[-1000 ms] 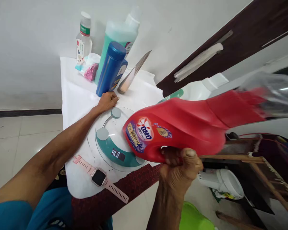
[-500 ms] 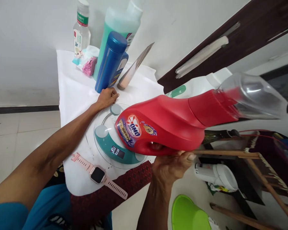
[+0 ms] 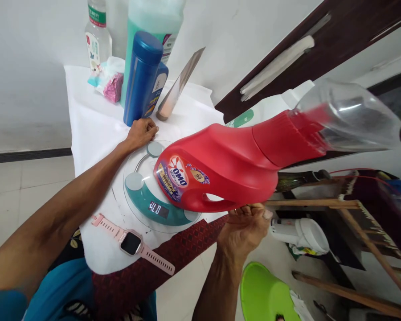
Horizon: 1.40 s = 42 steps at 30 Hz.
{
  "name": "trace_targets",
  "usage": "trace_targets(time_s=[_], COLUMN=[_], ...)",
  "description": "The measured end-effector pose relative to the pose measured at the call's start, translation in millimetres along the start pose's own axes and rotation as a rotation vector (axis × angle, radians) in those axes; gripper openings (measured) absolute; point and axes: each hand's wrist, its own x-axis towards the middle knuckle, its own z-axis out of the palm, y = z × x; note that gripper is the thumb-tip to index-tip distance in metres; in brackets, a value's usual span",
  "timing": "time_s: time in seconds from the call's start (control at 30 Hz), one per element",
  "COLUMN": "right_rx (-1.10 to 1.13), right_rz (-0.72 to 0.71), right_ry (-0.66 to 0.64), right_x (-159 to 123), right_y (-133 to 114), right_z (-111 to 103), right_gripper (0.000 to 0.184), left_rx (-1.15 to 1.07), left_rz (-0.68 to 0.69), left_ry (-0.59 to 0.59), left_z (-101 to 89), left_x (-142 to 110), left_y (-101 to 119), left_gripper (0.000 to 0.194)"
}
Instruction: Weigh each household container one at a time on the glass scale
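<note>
A red OMO detergent bottle [image 3: 217, 165] with a clear cap [image 3: 354, 118] stands on a round glass scale [image 3: 160, 211] with a lit display. My right hand [image 3: 242, 232] is beside the bottle's handle, its fingers bent and loose, partly behind the bottle's edge; none pass through the handle hole. My left hand [image 3: 142, 133] rests on the white cloth [image 3: 90, 120] with fingers curled and nothing visible in them. It lies between the scale and the foot of a blue bottle [image 3: 143, 80]. A pink-strapped smartwatch [image 3: 131, 243] lies in front of the scale.
Behind the blue bottle stand a large green-liquid bottle [image 3: 153, 18] and a clear bottle [image 3: 98, 44]. A leaning blade-like piece [image 3: 180, 84] and a crumpled packet [image 3: 110, 80] are nearby. Right of the table are a green basin [image 3: 263, 294], a white bucket [image 3: 300, 236] and a wooden frame [image 3: 347, 285].
My right hand's fingers have come out of the bottle's handle hole and drawn back slightly. The whole view has shifted a little; the bottle stays on the scale and my left hand keeps its place.
</note>
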Motion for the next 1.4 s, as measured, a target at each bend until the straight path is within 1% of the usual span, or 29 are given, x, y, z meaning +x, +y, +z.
trace_targets(time_s=[0.1, 0.17, 0.23, 0.3, 0.43, 0.5, 0.63, 0.7, 0.8, 0.87, 0.97, 1.03, 1.1, 1.17, 1.23, 1.33, 1.4], right_rx=[0.018, 0.028, 0.022, 0.017, 0.111, 0.148, 0.135, 0.127, 0.153, 0.163, 0.154, 0.146, 0.138, 0.116, 0.093, 0.092, 0.091], right_rz=[-0.050, -0.066, -0.065, -0.047, -0.010, 0.011, 0.033, 0.043, 0.056, 0.051, 0.036, 0.051, 0.099, 0.155, 0.214, 0.279, 0.268], right_ry=[-0.156, -0.257, -0.297, -0.311, -0.343, -0.318, -0.167, -0.107, -0.068, -0.065, -0.068, -0.055, -0.030, -0.046, -0.059, -0.021, -0.005], right_x=[-8.5, -15.4, -20.5, -21.7, -15.7, -11.2, 3.4, 16.5, 43.8, 65.5, 98.2, 117.2, 131.6, 139.7, 141.1, 133.9, 127.5], right_y=[-13.4, -21.5, -27.4, -30.4, -30.1, -29.3, -31.6, -33.5, -31.3, -24.5, -7.8, 5.6, 19.4, 31.7, 40.7, 47.2, 49.3], right_z=[14.5, 22.7, 29.4, 34.5, 42.5, 46.9, 60.5, 70.7, 91.0, 107.8, 136.2, 155.2, 172.6, 187.4, 199.8, 214.2, 220.8], right_gripper=[0.059, 0.056, 0.048, 0.044, 0.061, 0.066, 0.073, 0.074, 0.069, 0.064, 0.060, 0.061, 0.064, 0.066, 0.068, 0.070, 0.071], left_rx=[-0.006, -0.014, -0.016, -0.012, -0.008, -0.014, -0.024, -0.001, 0.036, 0.045, 0.069, 0.093, 0.106, 0.110, 0.116, 0.117, 0.109], left_rz=[0.004, 0.011, 0.018, 0.023, 0.014, 0.007, -0.005, -0.003, -0.003, -0.006, -0.004, 0.002, 0.005, 0.001, 0.003, 0.006, -0.014], left_ry=[-0.006, -0.004, 0.001, 0.005, 0.001, -0.003, -0.002, -0.006, -0.009, -0.005, 0.002, 0.003, -0.003, -0.006, -0.006, -0.010, -0.014], left_z=[-0.6, -0.6, -0.3, 0.1, 0.3, 0.1, -0.6, -0.5, 0.6, 1.6, 2.5, 2.4, 1.8, 1.0, 0.2, -0.9, -1.7], left_x=[-0.7, -0.7, -0.5, -0.2, 0.0, -0.3, 0.3, 2.0, 5.3, 6.9, 7.6, 7.5, 7.5, 7.8, 8.4, 9.6, 10.3], left_y=[0.6, 0.1, -0.8, -1.5, -1.0, 0.1, 2.2, 3.0, 3.5, 3.6, 3.9, 4.3, 4.7, 5.1, 5.5, 6.4, 7.6], left_gripper=[0.013, 0.013, 0.012, 0.012, 0.012, 0.012, 0.015, 0.016, 0.017, 0.018, 0.019, 0.019, 0.017, 0.016, 0.016, 0.016, 0.015])
